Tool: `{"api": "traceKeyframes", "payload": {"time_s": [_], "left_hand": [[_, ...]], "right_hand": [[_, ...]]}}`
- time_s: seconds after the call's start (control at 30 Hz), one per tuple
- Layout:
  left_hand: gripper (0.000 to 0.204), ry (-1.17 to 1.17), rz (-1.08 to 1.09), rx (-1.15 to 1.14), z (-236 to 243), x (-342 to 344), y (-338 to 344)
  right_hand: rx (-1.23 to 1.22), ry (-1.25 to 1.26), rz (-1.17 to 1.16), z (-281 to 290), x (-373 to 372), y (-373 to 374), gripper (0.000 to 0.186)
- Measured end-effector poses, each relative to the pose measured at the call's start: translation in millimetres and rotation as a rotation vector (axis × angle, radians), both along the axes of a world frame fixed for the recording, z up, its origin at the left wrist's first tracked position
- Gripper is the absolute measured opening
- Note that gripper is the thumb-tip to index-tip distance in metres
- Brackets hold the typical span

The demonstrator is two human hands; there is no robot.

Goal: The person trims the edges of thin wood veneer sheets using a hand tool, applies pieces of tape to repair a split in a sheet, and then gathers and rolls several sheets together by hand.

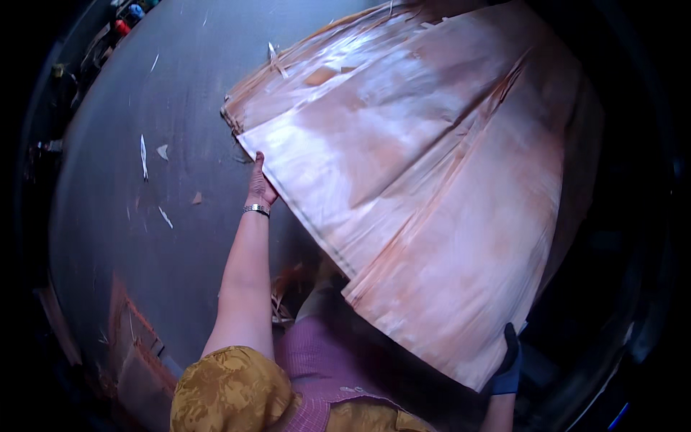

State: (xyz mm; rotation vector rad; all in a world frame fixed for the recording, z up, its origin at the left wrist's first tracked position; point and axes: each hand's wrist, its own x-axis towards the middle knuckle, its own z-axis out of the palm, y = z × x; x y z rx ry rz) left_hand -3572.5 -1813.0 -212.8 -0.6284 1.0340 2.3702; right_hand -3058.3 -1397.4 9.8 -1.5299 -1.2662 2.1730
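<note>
A large, pinkish-brown sheet of wood veneer is held at a slant before me, its near edge running from upper left to lower right. It has long lengthwise splits and a stepped, uneven near edge. My left hand, bare with a metal band at the wrist, is closed on the near edge by the left corner, thumb on top and fingers hidden below. Closed on the near right corner is my right hand in a dark blue glove, most of its fingers out of sight. More ragged veneer lies beyond the sheet's left side.
A grey floor stretches to the left, with thin white veneer slivers scattered on it. Reddish-brown veneer pieces lie at the lower left. Small coloured items, one of them red, line the far left. The right side is dark.
</note>
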Motion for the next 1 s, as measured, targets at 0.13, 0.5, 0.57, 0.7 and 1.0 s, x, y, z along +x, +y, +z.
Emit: {"api": "traceKeyframes", "payload": {"time_s": [0.13,0.5,0.57,0.7,1.0], "left_hand": [[0.059,-0.155,-0.071,-0.392,-28.8,-30.8,-22.9],[0.027,0.789,-0.357,-1.085,90.1,64.8,100.4],[0.029,0.776,-0.461,-1.116,104.2,108.4,107.7],[0.026,1.373,-0.392,-1.152,150.4,197.5,154.2],[0.049,1.566,-0.891,-1.066,190.1,387.7,219.2]], "right_hand": [[0.103,-0.095,0.049,-41.0,-0.4,-16.5,0.055],[-0.081,-0.205,-0.058,-158.4,55.2,-8.7,0.049],[-0.08,-0.255,0.034,-168.6,44.5,-10.4,0.049],[-0.072,-0.166,0.108,-203.4,63.1,-0.6,0.05],[-0.103,-0.219,0.264,-144.4,69.6,9.4,0.056]]}}
